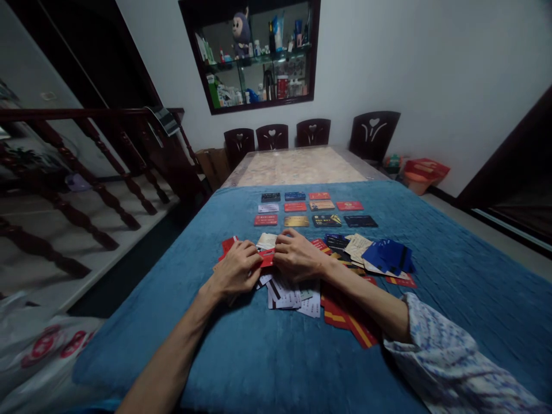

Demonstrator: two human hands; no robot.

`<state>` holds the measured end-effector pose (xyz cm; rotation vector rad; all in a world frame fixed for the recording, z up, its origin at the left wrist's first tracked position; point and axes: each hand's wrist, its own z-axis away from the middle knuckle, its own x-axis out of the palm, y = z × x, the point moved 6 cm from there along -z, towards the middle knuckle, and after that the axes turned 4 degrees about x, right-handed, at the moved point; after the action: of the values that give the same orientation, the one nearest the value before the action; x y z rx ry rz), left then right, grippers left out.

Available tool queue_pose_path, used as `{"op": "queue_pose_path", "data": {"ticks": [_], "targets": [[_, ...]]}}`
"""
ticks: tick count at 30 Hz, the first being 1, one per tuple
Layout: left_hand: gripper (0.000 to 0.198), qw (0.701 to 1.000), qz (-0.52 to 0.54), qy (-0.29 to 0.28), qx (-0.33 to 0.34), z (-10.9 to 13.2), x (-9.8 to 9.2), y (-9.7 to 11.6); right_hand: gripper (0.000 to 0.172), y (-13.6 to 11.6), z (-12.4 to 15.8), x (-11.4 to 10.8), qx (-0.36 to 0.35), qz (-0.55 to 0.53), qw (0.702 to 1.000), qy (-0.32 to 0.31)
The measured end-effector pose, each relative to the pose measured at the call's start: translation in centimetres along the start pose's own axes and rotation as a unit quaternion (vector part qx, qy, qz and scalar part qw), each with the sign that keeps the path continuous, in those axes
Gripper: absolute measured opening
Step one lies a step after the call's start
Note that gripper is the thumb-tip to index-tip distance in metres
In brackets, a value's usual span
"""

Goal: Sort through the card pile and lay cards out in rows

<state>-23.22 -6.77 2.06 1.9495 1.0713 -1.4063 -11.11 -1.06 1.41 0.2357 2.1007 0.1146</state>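
- While a white plastic bag (pixel 47 348) with red print slumps at the far left, a dark wooden railing (pixel 86 111) runs behind it beside the table.
- My left hand (pixel 236 268), its bare forearm crossing the blue cloth (pixel 245 351), pinches the left end of a red card (pixel 268 259).
- That red card lies level between my two hands, above the loose heap near the middle of the cloth.
- White cards (pixel 285 293), some with a dark stripe, fan out just below it toward me.
- My right hand (pixel 297 254) pinches the card's other end, fingers bent over it; the thumb appears tucked out of sight.
- Beyond my knuckles, three rows of cards (pixel 295 207) sit neatly apart, in black, blue, red, white and gold.
- Red-and-yellow cards (pixel 345 313) spread under my right forearm.
- Blue cards (pixel 389 256) overlap cream ones at the heap's right side.
- An orange bin (pixel 425 172) stands on the floor past the table's edge.
- My patterned sleeve (pixel 452 351) bunches near the right elbow.
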Motion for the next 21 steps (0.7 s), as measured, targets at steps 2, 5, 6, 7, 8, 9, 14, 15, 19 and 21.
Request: {"op": "queue_pose_path", "data": {"ticks": [2,5,6,7,8,9,14,15,19,21], "targets": [[0.011,1.0,0.007,0.01,0.002,0.0,-0.2,0.0,0.015,-0.1,0.0,-0.4,-0.007,0.005,1.0,0.024],[0.013,1.0,0.009,0.028,-0.007,0.0,-0.4,-0.4,0.019,0.0,0.1,-1.1,-0.005,0.011,0.998,0.062],[0.014,0.999,0.012,0.036,-0.011,0.0,-0.4,-0.5,0.021,0.1,0.1,-1.3,0.0,0.011,0.997,0.071],[0.015,0.999,0.017,0.044,-0.016,0.1,-0.4,-0.7,0.022,0.2,0.1,-1.4,0.007,0.009,0.997,0.076],[0.016,0.998,0.025,0.054,-0.021,0.1,-0.4,-0.8,0.022,0.3,0.1,-1.4,0.016,0.006,0.997,0.078],[0.018,0.997,0.035,0.065,-0.025,0.2,-0.4,-1.0,0.022,0.5,0.1,-1.4,0.026,0.002,0.996,0.081],[0.028,0.988,0.102,0.103,-0.049,0.5,-0.2,-1.7,0.02,1.5,0.3,-0.9,0.065,-0.032,0.994,0.077],[0.031,0.986,0.115,0.105,-0.054,0.5,-0.2,-1.8,0.018,1.7,0.4,-0.7,0.072,-0.041,0.994,0.071],[0.043,0.98,0.148,0.108,-0.079,0.7,0.0,-2.2,0.022,2.4,0.7,0.0,0.106,-0.067,0.992,0.031],[0.045,0.978,0.154,0.106,-0.091,0.7,0.1,-2.4,0.027,2.7,0.8,0.4,0.125,-0.074,0.989,0.011]]}}
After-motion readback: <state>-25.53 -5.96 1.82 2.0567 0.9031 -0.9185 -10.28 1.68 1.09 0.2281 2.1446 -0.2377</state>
